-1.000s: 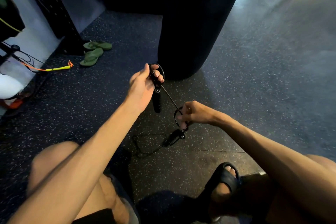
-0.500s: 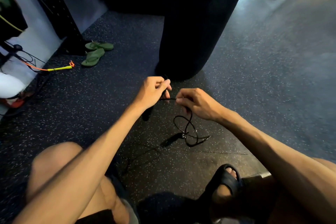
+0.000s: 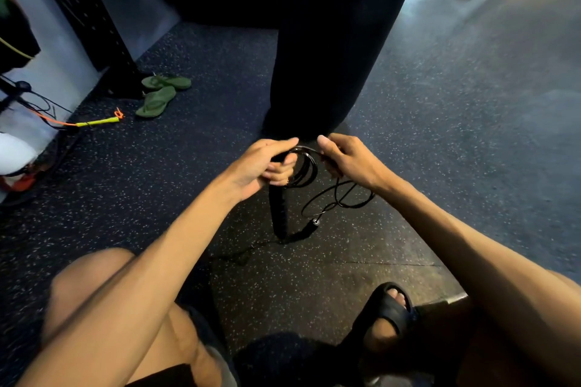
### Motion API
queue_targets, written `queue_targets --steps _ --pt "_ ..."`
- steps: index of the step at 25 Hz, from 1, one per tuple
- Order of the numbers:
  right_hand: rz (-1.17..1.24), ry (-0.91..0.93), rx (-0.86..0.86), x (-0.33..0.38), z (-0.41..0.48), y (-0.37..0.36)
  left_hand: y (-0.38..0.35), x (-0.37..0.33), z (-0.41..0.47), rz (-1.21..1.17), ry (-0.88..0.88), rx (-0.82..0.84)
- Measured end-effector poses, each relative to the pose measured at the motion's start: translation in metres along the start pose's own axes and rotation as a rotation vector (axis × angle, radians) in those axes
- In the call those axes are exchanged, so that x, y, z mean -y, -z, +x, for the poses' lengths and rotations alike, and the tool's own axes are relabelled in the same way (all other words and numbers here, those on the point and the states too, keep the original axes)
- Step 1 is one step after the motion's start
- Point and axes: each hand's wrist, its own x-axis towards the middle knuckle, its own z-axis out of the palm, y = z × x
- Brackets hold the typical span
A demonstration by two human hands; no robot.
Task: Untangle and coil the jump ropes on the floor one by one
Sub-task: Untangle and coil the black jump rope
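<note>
At the far left of the frame a yellow-and-orange jump rope [image 3: 97, 121] lies on the floor [image 3: 440, 135] by the wall, untouched, with a pair of green flip-flops [image 3: 157, 100] just right of it; I judge that rope is left for later. In the centre, my left hand [image 3: 257, 166] has come in from where it was held higher and further off a second ago, and the straight run of cord that was stretched between the hands is gone. It now sits as several small loops, the coil [image 3: 303, 170], gathered against that hand. So one more turn has gone on, and the black jump rope is, by my reading, mostly coiled. The left fingers [image 3: 278, 171] are curled round the top of one handle [image 3: 279, 210], which hangs down below the hand, thumb laid forward over the loops. Just right of the coil, the right hand [image 3: 349, 160] has risen to meet it, thumb and fingers pinching the cord at the coil's top. Below it a slack loop [image 3: 339, 198] trails to the second handle [image 3: 306, 231], low by the floor; whether it rests there I cannot tell. Both forearms reach forward, wrists close together before the dark punching bag [image 3: 330, 41].
</note>
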Motion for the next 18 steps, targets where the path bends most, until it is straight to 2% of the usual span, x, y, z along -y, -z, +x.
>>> queue_targets --steps 3,7,9,12,15,18 --pt "0.054 -0.097 0.139 -0.012 -0.003 -0.005 0.01 -0.002 0.002 -0.256 -0.087 -0.078" --pt "-0.046 -0.125 0.275 -0.025 -0.01 -0.011 0.02 -0.004 0.006 -0.544 -0.198 -0.171" --pt "-0.111 -0.126 0.329 -0.031 -0.01 -0.015 0.021 -0.004 0.007 -0.6 -0.255 -0.254" --pt "-0.217 -0.103 0.324 -0.034 -0.01 -0.021 0.019 -0.003 0.009 -0.565 -0.317 -0.343" --pt "-0.211 -0.034 0.283 -0.026 -0.011 -0.024 0.021 0.0 0.009 -0.449 -0.359 -0.449" --pt "-0.269 0.079 0.285 -0.011 -0.013 -0.025 0.017 0.003 0.01 -0.085 -0.432 -0.57"
